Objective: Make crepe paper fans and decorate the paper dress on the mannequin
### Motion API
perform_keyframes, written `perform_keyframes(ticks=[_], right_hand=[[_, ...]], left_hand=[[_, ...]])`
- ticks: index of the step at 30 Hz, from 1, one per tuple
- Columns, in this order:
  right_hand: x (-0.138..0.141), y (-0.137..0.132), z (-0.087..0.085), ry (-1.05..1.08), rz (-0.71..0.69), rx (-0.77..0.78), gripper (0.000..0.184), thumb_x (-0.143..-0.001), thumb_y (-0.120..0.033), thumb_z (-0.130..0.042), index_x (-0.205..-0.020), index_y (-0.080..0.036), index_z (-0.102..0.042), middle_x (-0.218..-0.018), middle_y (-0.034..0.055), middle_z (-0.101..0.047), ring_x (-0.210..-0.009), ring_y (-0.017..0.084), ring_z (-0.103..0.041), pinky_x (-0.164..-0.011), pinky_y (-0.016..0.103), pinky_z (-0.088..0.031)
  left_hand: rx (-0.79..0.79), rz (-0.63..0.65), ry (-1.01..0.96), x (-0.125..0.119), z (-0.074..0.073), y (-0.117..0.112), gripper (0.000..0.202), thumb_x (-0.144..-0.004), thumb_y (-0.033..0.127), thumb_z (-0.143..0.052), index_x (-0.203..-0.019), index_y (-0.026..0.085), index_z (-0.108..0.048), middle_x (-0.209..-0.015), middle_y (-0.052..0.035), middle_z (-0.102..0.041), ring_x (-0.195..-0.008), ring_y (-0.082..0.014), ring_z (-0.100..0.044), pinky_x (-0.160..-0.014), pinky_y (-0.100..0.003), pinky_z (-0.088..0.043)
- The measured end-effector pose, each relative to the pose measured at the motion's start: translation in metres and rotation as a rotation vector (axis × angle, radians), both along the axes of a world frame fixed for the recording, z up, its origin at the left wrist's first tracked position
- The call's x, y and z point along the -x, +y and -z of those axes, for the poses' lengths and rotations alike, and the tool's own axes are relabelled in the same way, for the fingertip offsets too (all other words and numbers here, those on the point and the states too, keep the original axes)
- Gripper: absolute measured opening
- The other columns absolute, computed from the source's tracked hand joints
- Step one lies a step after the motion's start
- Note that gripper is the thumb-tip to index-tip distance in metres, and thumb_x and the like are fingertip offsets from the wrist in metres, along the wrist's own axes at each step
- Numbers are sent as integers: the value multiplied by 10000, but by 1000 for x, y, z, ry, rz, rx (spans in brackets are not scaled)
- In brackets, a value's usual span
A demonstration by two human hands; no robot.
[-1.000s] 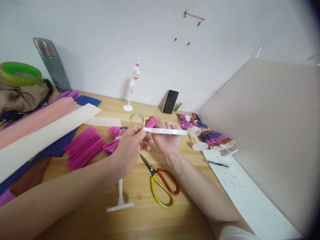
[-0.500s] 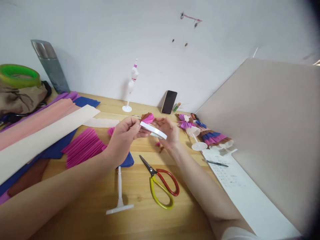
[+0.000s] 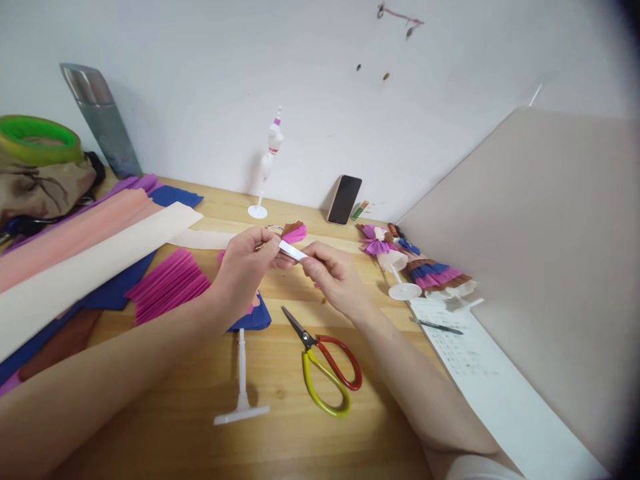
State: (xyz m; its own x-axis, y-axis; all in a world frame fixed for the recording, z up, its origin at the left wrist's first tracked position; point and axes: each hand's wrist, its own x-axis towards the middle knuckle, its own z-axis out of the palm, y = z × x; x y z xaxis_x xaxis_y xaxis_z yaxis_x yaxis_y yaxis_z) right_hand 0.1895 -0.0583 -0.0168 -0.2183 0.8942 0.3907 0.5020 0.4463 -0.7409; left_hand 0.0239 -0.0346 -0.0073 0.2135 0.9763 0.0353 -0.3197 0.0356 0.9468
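A narrow white roll of tape (image 3: 292,251), seen edge-on, spans the space between my two hands above the table. My left hand (image 3: 250,263) pinches its left end with thumb and fingers. The other end is in the closed fingers of my right hand (image 3: 336,277). Just behind the roll shows a folded piece of brown and magenta crepe paper (image 3: 295,232); whether my left fingertips also hold it I cannot tell. Below my left wrist lies a small doll stand (image 3: 242,367) with blue paper (image 3: 255,317) at its upper end, partly hidden by the wrist.
Scissors (image 3: 320,360) with red and yellow handles lie before my hands. Pleated magenta paper (image 3: 167,287) and long paper strips (image 3: 100,267) cover the left. A white mannequin (image 3: 273,150) and a phone (image 3: 345,200) stand at the wall. A paper-dressed figure (image 3: 437,273) lies right, near a written sheet (image 3: 465,360).
My right hand has gone from loosely open behind the roll to closed on its right end. The view has tilted slightly. My left hand keeps its pinch.
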Motion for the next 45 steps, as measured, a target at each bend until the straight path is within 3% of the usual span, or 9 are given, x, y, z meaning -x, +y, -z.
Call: perform_keyframes(ticks=[4, 7, 10, 14, 21, 27, 32, 37, 45], right_hand=[[-6, 5, 3, -12, -47, -80, 205, -920, -324, -488, -876, -186, -633, -745, 6, -622, -696, 149, -567, -674, 290, -447], [-4, 3, 3, -34, 88, -379, 131, -881, -303, -569, -893, -187, -627, -859, 48, -659, -824, 192, -605, -752, 338, -470], [4, -2, 3, -181, 267, -648, 68, -829, -231, -654, -833, -190, -600, -741, 28, -608, -726, 180, -572, -667, 318, -460], [14, -6, 6, -342, 337, -780, 84, -839, -236, -670, -848, -197, -596, -725, 26, -608, -682, 172, -554, -610, 310, -437], [18, -5, 8, -322, 370, -776, 177, -845, -120, -578, -699, -206, -525, -611, -17, -525, -569, 131, -493, -553, 283, -396], [16, -4, 6, -340, 262, -845, 154, -857, -109, -587, -987, -192, -594, -798, 41, -619, -726, 163, -577, -656, 299, -492], [11, -5, 2, -389, 242, -857, 149, -882, -82, -540, -830, -206, -604, -719, 27, -573, -669, 153, -534, -592, 279, -447], [3, -5, -6, -441, 206, -818, 176, -898, -104, -510, -786, -212, -592, -724, 39, -570, -678, 166, -538, -595, 295, -439], [-19, 13, -4, -384, 271, -726, 179, -894, -126, -498, -746, -218, -537, -732, 26, -548, -682, 173, -531, -620, 316, -438]], left_hand=[[-43, -21, 67, 1, 0, 4, 136, -799, 181, -615, -669, 156, -582, -634, -5, -665, -630, -147, -684, -760, -311, -575], [-123, -82, 108, 1, 4, 7, 115, -760, 195, -644, -662, 156, -600, -779, -20, -688, -676, -141, -681, -780, -309, -571], [-174, -105, 82, 0, 9, 6, 111, -707, 209, -675, -625, 153, -624, -947, -53, -684, -829, -176, -677, -843, -331, -554], [-222, -65, 117, -2, 9, 1, 132, -681, 214, -679, -565, 161, -643, -872, -52, -679, -933, -207, -644, -876, -318, -524], [-150, -34, 51, -3, 3, -6, 127, -661, 226, -705, -582, 153, -636, -869, -43, -670, -789, -173, -637, -758, -303, -552], [-236, -31, 94, -2, 9, -2, 131, -694, 221, -681, -582, 158, -653, -852, -45, -672, -878, -190, -635, -812, -301, -536], [-168, -32, 75, 0, 4, -1, 113, -704, 195, -690, -606, 152, -655, -838, -31, -685, -758, -152, -654, -774, -291, -556], [-63, -126, 8, 12, -9, 12, 127, -765, 191, -687, -650, 153, -650, -642, -15, -681, -665, -129, -680, -766, -258, -567], [-161, -361, -235, 51, -30, 54, 253, -831, 97, -645, -594, 152, -574, -572, 13, -615, -573, -82, -652, -687, -195, -572]])
